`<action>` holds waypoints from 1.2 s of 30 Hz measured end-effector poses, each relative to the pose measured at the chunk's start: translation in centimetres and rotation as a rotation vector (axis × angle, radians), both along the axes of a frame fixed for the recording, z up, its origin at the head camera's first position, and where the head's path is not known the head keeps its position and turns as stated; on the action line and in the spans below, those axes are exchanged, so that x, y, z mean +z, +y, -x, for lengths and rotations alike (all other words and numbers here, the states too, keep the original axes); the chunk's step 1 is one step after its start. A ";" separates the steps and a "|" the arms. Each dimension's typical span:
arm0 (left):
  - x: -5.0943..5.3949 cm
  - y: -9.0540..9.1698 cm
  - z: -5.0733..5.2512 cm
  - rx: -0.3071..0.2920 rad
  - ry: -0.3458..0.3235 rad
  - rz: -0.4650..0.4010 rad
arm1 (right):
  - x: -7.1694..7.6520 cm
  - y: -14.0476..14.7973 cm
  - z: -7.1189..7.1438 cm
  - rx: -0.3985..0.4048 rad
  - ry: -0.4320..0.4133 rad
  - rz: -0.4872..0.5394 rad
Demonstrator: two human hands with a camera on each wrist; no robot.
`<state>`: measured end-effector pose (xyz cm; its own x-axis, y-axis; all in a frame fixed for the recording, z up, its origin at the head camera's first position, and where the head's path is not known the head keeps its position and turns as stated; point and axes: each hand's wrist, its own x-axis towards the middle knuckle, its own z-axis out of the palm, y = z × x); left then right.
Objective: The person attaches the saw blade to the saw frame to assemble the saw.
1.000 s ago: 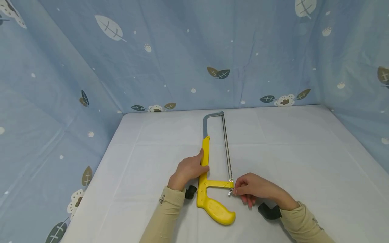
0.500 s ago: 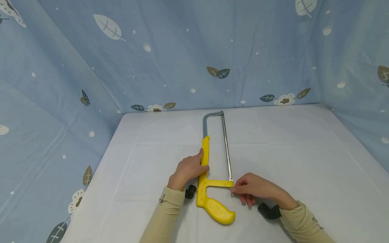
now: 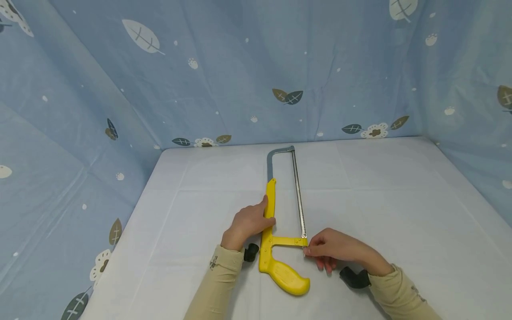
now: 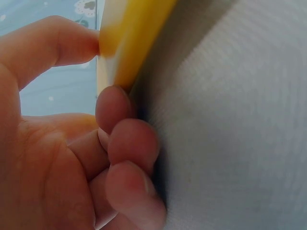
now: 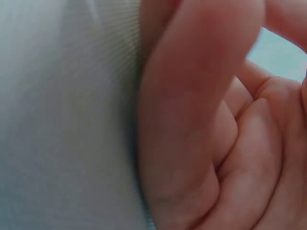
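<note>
On the white tabletop, the saw lies flat between both hands, handle nearest the person. Its yellow frame sits against the left hand, which grips it, thumb across the top. Just beside the crossbar's end, the right hand pinches a small metal fitting, mostly hidden by its fingertips.

curtains around a table suggest a booth.
</note>
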<state>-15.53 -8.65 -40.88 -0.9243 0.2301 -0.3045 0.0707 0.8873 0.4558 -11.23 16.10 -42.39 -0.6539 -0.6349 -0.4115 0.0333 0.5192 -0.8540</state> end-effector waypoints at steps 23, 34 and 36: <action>-0.2 0.0 0.0 -0.001 0.002 -0.006 | -0.5 0.2 0.1 -0.032 -0.030 0.040; -0.3 0.1 0.0 0.005 0.006 -0.004 | -0.5 0.1 0.1 -0.030 -0.011 0.005; -0.3 0.1 0.0 0.006 0.008 -0.006 | -0.5 0.0 0.0 -0.039 -0.002 -0.009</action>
